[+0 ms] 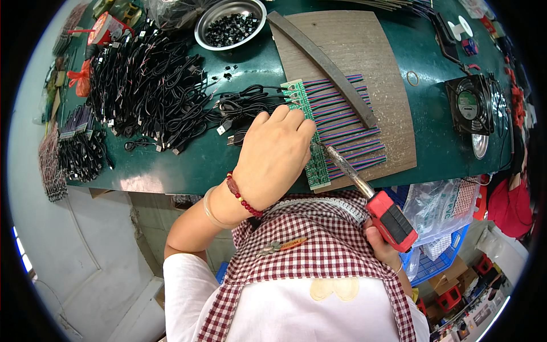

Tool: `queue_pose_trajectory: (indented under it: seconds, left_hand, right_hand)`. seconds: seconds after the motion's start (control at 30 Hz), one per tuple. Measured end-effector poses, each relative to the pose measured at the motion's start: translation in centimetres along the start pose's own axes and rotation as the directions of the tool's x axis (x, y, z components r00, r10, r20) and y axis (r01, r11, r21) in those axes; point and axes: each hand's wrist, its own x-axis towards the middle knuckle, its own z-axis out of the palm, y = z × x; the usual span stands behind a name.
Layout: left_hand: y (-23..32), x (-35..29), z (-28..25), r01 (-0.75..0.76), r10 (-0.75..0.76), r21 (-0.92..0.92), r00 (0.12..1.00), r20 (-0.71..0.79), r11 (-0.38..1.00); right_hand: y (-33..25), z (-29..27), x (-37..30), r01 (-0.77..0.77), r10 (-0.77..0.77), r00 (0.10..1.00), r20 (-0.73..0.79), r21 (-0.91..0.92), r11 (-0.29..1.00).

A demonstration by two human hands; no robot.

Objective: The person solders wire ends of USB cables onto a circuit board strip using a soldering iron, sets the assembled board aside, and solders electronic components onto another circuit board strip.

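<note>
My left hand (276, 153) is over the left edge of a long green circuit board strip (303, 108), its fingers curled downward. Whatever it pinches is hidden under the knuckles. In my right hand (383, 246) is a soldering iron (392, 221) with a red and black handle, its tip touching or just above the board beside my left fingers. Rows of thin multicoloured wires (342, 121) run rightward from the board. Across them lies a grey metal bar (325, 65). Black USB cables (242, 105) lie left of the board, some reaching its upper end.
Beneath the board is a brown wooden sheet (393, 114) on the green table (188, 171). A large heap of black cables (151, 85) fills the left side. A metal bowl (200, 35) of small black parts stands at the back. To the right are a black fan (468, 105) and a ring (412, 78).
</note>
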Motion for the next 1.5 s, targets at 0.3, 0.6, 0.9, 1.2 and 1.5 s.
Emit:
queue_pose_trajectory:
  seconds: [0.3,0.6,0.9,1.2,1.5]
  left_hand:
    - [0.2,0.2,-0.1,0.006,-0.007,0.018,1.0,0.028,1.0]
    - [1.0,0.0,0.1,0.092,-0.092,0.059,0.996,0.007,0.994]
    - [-1.1,-2.6,-2.4,0.315,-0.328,-0.094,0.891,-0.313,0.945]
    - [-11.7,-4.8,-3.4,0.426,-0.371,0.099,0.863,-0.344,0.899]
    - [-7.2,-3.1,-4.2,0.263,-0.347,-0.236,0.813,-0.468,0.935]
  right_hand:
    - [0.1,0.1,-0.2,0.02,-0.02,0.996,-0.082,-0.002,1.0]
    - [-0.7,0.7,1.1,0.113,-0.052,0.981,-0.188,0.331,0.937]
    - [-3.3,0.0,4.5,0.279,-0.123,0.936,-0.33,0.483,0.83]
    - [-3.4,-0.6,4.9,0.287,-0.12,0.943,-0.312,0.574,0.767]
    - [-5.4,0.1,5.8,0.298,-0.147,0.946,-0.287,0.601,0.742]
